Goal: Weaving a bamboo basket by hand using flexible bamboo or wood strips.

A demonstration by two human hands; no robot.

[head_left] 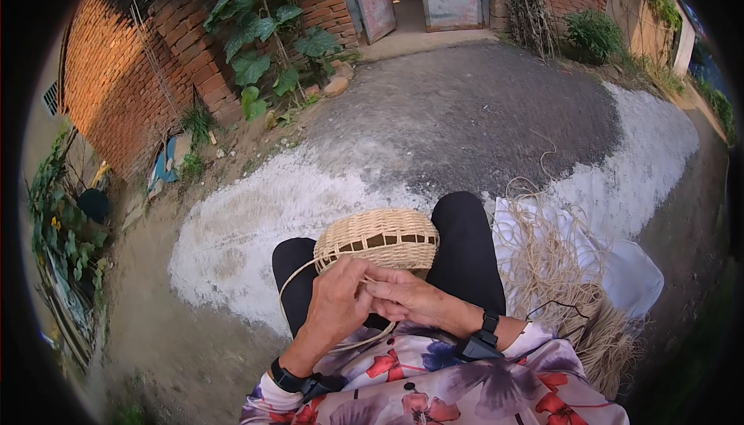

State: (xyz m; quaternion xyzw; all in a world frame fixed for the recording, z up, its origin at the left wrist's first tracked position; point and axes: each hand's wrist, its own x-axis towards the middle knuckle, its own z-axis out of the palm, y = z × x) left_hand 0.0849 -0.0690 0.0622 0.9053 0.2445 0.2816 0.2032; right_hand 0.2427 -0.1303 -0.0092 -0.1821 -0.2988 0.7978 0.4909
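A pale woven basket (377, 228) rests between my knees, with a row of openings along its side. Just on the near side of it, my left hand (335, 301) and my right hand (416, 298) meet, fingers closed together in a pinch. Between them runs a tan straw cord (291, 279), which bows out past the left hand and curves back below both hands. The fingertips partly hide the spot where the cord is gripped. Whether the fingers also touch the basket cannot be made out.
To my right, a tangled heap of loose cord (554, 251) lies on a white sack (632, 274). A bundle of straw strands (608, 340) sits nearer me. Beyond the concrete ground stand a brick wall (116, 92), a leafy plant (256, 34) and an open doorway (408, 6).
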